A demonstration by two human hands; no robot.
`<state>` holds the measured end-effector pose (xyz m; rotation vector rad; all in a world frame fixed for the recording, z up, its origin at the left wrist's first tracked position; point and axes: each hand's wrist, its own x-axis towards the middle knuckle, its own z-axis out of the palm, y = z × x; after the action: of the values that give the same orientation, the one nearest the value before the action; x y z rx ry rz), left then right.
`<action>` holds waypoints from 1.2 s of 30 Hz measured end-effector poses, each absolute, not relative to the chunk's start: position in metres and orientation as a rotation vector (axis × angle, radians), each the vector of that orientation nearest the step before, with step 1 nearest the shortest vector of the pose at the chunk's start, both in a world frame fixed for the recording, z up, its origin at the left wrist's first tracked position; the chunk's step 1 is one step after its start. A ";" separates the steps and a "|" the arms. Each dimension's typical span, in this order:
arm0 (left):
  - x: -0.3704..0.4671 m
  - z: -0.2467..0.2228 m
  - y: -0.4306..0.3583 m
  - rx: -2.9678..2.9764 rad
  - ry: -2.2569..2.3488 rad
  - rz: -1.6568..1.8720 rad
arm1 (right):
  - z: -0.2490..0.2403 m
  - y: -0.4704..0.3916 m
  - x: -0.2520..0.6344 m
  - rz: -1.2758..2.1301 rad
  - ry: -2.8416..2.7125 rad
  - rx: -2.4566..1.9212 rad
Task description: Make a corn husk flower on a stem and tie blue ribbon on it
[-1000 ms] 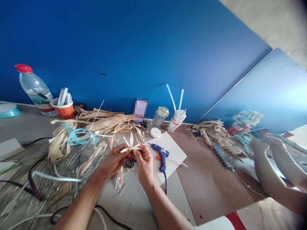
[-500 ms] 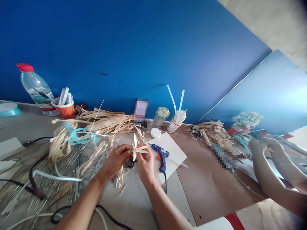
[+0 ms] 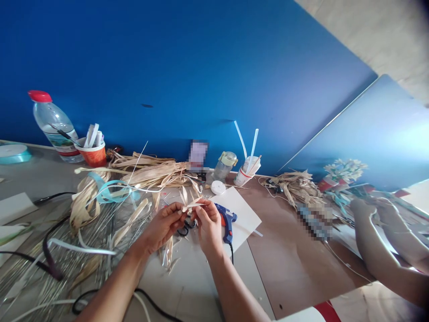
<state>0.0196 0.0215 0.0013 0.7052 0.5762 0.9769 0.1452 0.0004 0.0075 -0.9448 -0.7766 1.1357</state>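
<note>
Between my two hands is a small pale flower made of corn husk strips (image 3: 185, 200), its petals sticking up and to the right. My left hand (image 3: 163, 226) pinches its base between thumb and fingers. My right hand (image 3: 208, 223) pinches a petal on the right side, fingers closed. Below and behind the fingers, the black handles of scissors (image 3: 183, 230) show on the table. Just right of my right hand, a blue glue gun (image 3: 229, 222) lies on a white sheet (image 3: 246, 214), its nozzle hidden by my hand.
Corn husks (image 3: 150, 172) lie along the blue partition, with thin wires (image 3: 100, 237) scattered on the left. A water bottle (image 3: 55, 129), a red cup (image 3: 92, 154), a glass jar (image 3: 224, 165) and a cup of glue sticks (image 3: 246, 174) stand behind. Another person's arms (image 3: 378, 237) are at right.
My right hand has moved up and right, from beside the flower to pinching a petal, now covering the glue gun's nozzle. The flower has tilted and sits slightly left.
</note>
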 end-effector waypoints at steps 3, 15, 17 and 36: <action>0.019 0.004 0.021 0.721 0.566 0.978 | 0.010 -0.001 0.147 1.165 -0.832 -0.907; 0.016 -0.006 0.022 0.643 0.554 0.932 | 0.013 0.006 0.158 1.179 -0.660 -1.007; 0.015 -0.005 0.022 0.642 0.565 0.941 | 0.012 0.008 0.162 1.127 -0.650 -1.039; 0.017 -0.019 0.022 0.992 0.672 0.932 | 0.027 -0.003 0.161 1.300 -0.988 -1.061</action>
<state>0.0174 0.0224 -0.0191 0.9924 0.6722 0.9325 0.1607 -0.0029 0.0271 -1.0606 -0.9880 1.3003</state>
